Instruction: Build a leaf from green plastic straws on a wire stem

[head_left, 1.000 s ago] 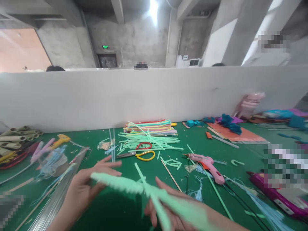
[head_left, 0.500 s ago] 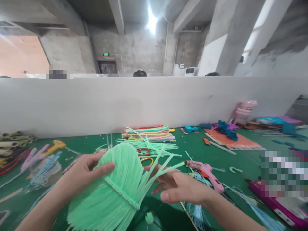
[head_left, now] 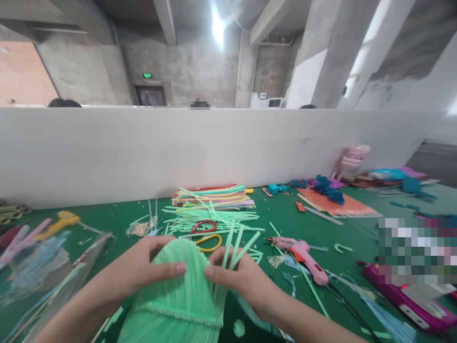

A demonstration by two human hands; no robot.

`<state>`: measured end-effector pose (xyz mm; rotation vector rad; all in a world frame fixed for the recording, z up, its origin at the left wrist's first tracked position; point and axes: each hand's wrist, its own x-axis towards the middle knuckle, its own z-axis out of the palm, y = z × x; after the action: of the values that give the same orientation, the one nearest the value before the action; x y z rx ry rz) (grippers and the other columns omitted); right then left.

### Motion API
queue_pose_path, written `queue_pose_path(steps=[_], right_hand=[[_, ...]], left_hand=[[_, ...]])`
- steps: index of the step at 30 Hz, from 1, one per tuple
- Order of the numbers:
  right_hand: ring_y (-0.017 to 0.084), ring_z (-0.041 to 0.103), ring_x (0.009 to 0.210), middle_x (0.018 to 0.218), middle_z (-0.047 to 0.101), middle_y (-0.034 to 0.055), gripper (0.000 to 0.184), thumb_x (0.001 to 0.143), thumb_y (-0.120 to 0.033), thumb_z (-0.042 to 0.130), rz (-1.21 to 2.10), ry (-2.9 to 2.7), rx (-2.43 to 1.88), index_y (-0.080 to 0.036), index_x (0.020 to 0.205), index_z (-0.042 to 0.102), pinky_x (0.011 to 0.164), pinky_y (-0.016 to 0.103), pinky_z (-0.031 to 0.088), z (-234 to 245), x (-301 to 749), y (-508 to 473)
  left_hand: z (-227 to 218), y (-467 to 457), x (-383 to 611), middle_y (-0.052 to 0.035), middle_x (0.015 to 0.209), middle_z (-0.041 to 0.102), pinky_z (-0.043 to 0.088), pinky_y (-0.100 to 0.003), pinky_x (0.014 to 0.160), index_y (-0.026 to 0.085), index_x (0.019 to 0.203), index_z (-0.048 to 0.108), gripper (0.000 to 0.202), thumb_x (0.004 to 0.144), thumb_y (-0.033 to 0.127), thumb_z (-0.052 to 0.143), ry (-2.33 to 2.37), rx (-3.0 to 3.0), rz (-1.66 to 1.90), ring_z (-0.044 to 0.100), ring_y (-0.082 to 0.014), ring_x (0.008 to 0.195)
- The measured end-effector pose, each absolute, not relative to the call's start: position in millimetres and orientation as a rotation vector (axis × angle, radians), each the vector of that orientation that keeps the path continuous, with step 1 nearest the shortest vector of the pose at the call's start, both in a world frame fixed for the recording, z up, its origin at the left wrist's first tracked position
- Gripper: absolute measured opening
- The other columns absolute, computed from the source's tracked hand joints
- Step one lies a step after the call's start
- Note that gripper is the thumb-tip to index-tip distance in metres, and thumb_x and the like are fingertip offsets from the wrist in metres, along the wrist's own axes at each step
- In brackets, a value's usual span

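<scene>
A light green fan-shaped sheet of joined strips [head_left: 178, 295] stands upright in front of me over the green table [head_left: 285, 224]. My left hand [head_left: 143, 269] grips its upper left edge, thumb across the front. My right hand [head_left: 237, 276] pinches the upper right edge, where a few loose green strips [head_left: 237, 243] stick up. Both thumbs almost meet near the top of the sheet. A stitched or glued band runs across the sheet low down.
Loose green strips [head_left: 214, 216] and a coloured stack [head_left: 214, 195] lie behind, with yellow-and-red scissors [head_left: 207, 236]. A pink glue gun [head_left: 303, 252] lies to the right, a yellow one [head_left: 59, 221] far left. A white partition [head_left: 214, 147] closes the table's back; clutter fills both sides.
The green piece went from a flat edge-on strip to a raised fan facing me. My right hand moved in from open beside it to pinch the sheet's upper right edge.
</scene>
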<state>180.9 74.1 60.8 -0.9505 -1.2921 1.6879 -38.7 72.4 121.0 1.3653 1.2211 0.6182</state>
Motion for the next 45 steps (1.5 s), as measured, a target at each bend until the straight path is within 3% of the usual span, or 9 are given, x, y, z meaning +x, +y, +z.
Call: queue_pose_path(steps=[7, 12, 18, 24, 28, 34, 45], right_hand=[[0.008, 0.043, 0.060, 0.066, 0.054, -0.0039, 0.031, 0.066, -0.038, 0.082, 1.704, -1.345, -0.959, -0.016, 0.077, 0.063, 0.057, 0.023, 0.033, 58.6, 176.3, 73.0], [0.008, 0.042, 0.059, 0.064, 0.052, -0.0050, 0.025, 0.066, -0.031, 0.082, 1.667, -1.464, -0.957, -0.017, 0.076, 0.064, 0.056, 0.023, 0.032, 65.1, 180.1, 76.8], [0.008, 0.045, 0.060, 0.065, 0.056, -0.0041, 0.022, 0.064, -0.026, 0.081, 1.656, -1.520, -0.935, -0.017, 0.074, 0.064, 0.056, 0.022, 0.034, 73.0, 182.6, 80.5], [0.008, 0.044, 0.056, 0.062, 0.055, -0.0038, 0.015, 0.067, -0.024, 0.076, 1.669, -1.558, -0.996, -0.016, 0.071, 0.064, 0.054, 0.022, 0.033, 74.6, 180.1, 76.2], [0.009, 0.045, 0.057, 0.063, 0.055, -0.0041, 0.016, 0.065, -0.024, 0.076, 1.658, -1.555, -1.014, -0.017, 0.071, 0.062, 0.054, 0.022, 0.034, 74.5, 180.6, 77.0], [0.008, 0.043, 0.058, 0.063, 0.054, -0.0053, 0.012, 0.062, -0.014, 0.069, 1.599, -1.623, -1.014, -0.017, 0.069, 0.061, 0.054, 0.021, 0.034, 73.0, 181.9, 78.3], [0.007, 0.044, 0.057, 0.062, 0.054, -0.0057, 0.007, 0.065, -0.013, 0.066, 1.582, -1.675, -1.014, -0.016, 0.070, 0.062, 0.053, 0.020, 0.035, 74.1, 181.1, 75.8]], left_hand=[[111.9, 68.5, -18.4, -0.0016, 0.072, 0.073, 0.053, -0.031, 0.063, 0.021, 0.074, 0.071, 0.021, 0.063, 0.038, 0.076, 1.261, 1.332, 0.666, 0.066, -0.0192, 0.066], [110.1, 68.8, -16.0, 0.0017, 0.074, 0.072, 0.051, -0.029, 0.066, 0.024, 0.075, 0.072, 0.023, 0.059, 0.039, 0.080, 1.291, 1.336, 0.704, 0.064, -0.0184, 0.069], [108.6, 70.6, -17.0, 0.0029, 0.072, 0.068, 0.048, -0.026, 0.066, 0.023, 0.075, 0.071, 0.018, 0.067, 0.037, 0.076, 1.224, 1.424, 0.626, 0.061, -0.0163, 0.070], [100.8, 67.6, -23.5, 0.0010, 0.080, 0.072, 0.051, -0.031, 0.070, 0.023, 0.089, 0.070, 0.030, 0.066, 0.042, 0.078, 1.222, 1.224, 0.603, 0.065, -0.0188, 0.075], [99.9, 68.5, -22.7, 0.0011, 0.077, 0.071, 0.051, -0.030, 0.068, 0.024, 0.082, 0.071, 0.021, 0.068, 0.039, 0.074, 1.188, 1.292, 0.597, 0.065, -0.0180, 0.072], [106.2, 68.3, -16.5, -0.0005, 0.075, 0.070, 0.050, -0.030, 0.064, 0.024, 0.078, 0.071, 0.026, 0.066, 0.046, 0.072, 1.323, 1.418, 0.569, 0.063, -0.0191, 0.069], [102.4, 69.6, -19.4, 0.0003, 0.076, 0.067, 0.046, -0.028, 0.066, 0.021, 0.079, 0.071, 0.016, 0.072, 0.036, 0.070, 1.234, 1.461, 0.519, 0.059, -0.0176, 0.072]])
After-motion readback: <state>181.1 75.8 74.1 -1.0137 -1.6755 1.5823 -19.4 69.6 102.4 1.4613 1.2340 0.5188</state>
